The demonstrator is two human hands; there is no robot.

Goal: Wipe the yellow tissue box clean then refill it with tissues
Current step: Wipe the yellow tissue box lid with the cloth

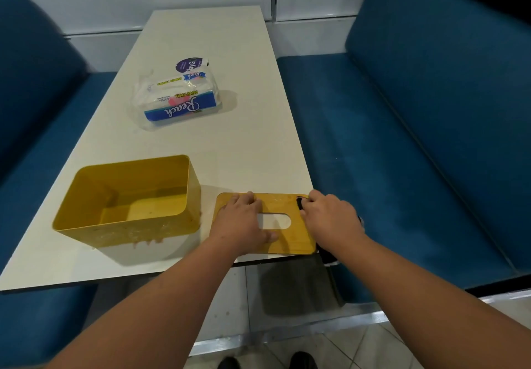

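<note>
Lid (290,242): thin, stiff, light (likely slides); left hand (240,223) pressed flat steadies it, right hand (330,219) clutches dark cloth (300,203).

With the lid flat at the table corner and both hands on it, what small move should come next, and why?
Probably drag the dark cloth in the right hand across the lid while the left hand pins it; the yellow box is open and empty.
</note>
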